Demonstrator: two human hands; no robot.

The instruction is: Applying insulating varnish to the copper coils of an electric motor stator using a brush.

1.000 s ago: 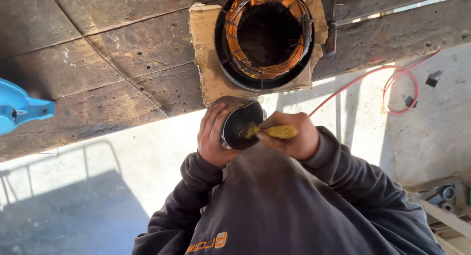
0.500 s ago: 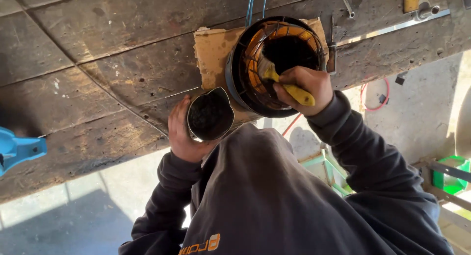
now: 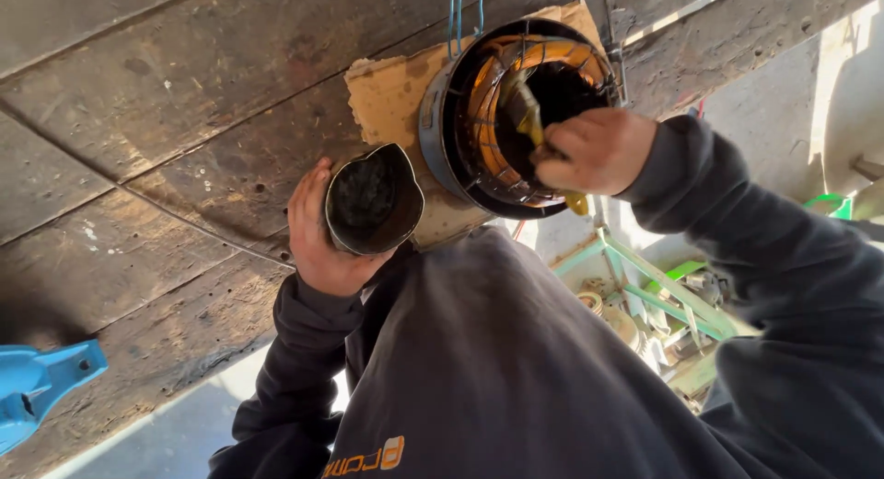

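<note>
The right hand (image 3: 597, 152) is closed around a yellow-handled brush (image 3: 529, 120), the grip tight at the handle, whose yellow end pokes out below the fist. The brush head is now inside the round motor housing (image 3: 442, 120), against the copper-coloured windings (image 3: 488, 110). A second ago that brush was down at the can, held over its mouth; half a second ago it had only reached the housing's opening, so the hand has carried it up from the can and into the windings.

The left hand (image 3: 318, 235) wraps around a dented metal can (image 3: 373, 203), fingers curled behind it, the dark inside facing up. The can has come up too and now sits just beside the housing's rim, close to the brush.

The housing lies on a piece of cardboard (image 3: 387, 92) on the worn wooden counter (image 3: 166, 147). A blue wire hook (image 3: 465, 14) hangs over the housing's top edge. A blue tool (image 3: 37, 391) lies well apart at the left edge, and a green frame (image 3: 635, 276) with clutter stands below on the right.
</note>
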